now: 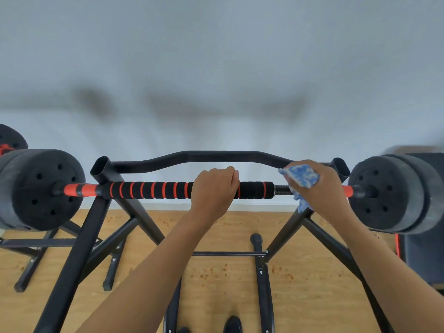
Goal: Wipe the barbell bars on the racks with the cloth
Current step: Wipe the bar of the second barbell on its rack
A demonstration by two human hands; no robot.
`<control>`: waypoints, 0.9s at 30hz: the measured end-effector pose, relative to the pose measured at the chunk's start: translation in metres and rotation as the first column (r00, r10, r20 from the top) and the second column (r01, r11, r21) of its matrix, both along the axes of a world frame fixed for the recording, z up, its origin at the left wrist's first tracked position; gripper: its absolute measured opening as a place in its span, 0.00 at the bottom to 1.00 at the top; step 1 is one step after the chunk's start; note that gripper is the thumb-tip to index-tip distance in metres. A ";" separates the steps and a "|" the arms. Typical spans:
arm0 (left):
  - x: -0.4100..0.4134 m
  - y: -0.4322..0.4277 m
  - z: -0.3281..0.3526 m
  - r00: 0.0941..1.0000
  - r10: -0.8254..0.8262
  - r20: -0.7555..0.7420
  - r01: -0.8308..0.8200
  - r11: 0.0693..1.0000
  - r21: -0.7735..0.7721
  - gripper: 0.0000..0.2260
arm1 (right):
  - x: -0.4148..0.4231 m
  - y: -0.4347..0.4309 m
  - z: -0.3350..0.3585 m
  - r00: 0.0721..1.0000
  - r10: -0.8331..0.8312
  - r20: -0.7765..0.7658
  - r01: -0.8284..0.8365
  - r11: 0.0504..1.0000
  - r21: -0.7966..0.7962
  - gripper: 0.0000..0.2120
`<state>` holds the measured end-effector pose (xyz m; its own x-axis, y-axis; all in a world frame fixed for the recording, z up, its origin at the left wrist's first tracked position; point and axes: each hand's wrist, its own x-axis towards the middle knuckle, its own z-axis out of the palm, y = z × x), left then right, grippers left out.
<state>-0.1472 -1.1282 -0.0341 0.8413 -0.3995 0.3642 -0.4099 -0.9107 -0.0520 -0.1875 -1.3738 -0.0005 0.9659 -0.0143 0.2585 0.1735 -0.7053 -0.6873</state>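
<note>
A barbell bar with a black foam grip ringed in orange lies across a black rack. Black weight plates sit at its left end and right end. My left hand is wrapped around the grip near the middle. My right hand presses a blue and white cloth around the bare threaded part of the bar, right of the foam; a tail of cloth hangs below the bar.
A curved black bar rests on the rack behind the barbell. A second rack and another plate stand at the left. A dark bench is at the right. A pale wall rises behind; a wooden floor and a shoe lie below.
</note>
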 end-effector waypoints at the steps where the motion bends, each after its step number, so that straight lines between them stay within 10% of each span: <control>1: 0.002 -0.001 -0.006 1.000 -0.004 0.003 0.004 1.000 -0.031 0.17 | 0.005 0.001 0.003 0.998 0.017 -0.060 -0.016 0.999 0.028 0.07; 11: 0.000 -0.017 -0.013 0.989 0.120 -0.090 -0.133 0.977 -0.166 0.20 | 0.031 0.029 0.002 0.965 0.033 -0.260 -0.090 0.973 -0.212 0.11; 18: 0.016 -0.018 0.002 0.940 0.142 -0.311 -0.125 0.989 0.073 0.10 | 0.019 0.021 -0.010 0.971 0.108 -0.213 -0.167 0.945 -0.283 0.09; 24: 0.040 -0.017 0.018 0.637 0.130 -0.760 -0.312 0.945 -0.100 0.15 | -0.001 0.020 -0.008 0.929 0.243 -0.279 -0.323 0.899 -0.295 0.13; 27: 0.033 -0.019 0.011 0.868 0.165 -0.469 -0.269 0.949 -0.165 0.20 | -0.001 0.014 -0.003 0.964 0.109 -0.241 -0.124 0.991 -0.046 0.06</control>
<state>-0.1142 -1.1473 -0.0232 0.9897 -0.1424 -0.0131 -0.1321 -0.9455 0.2977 -0.1883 -1.3597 -0.0030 0.9937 0.1106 0.0180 0.0936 -0.7309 -0.6760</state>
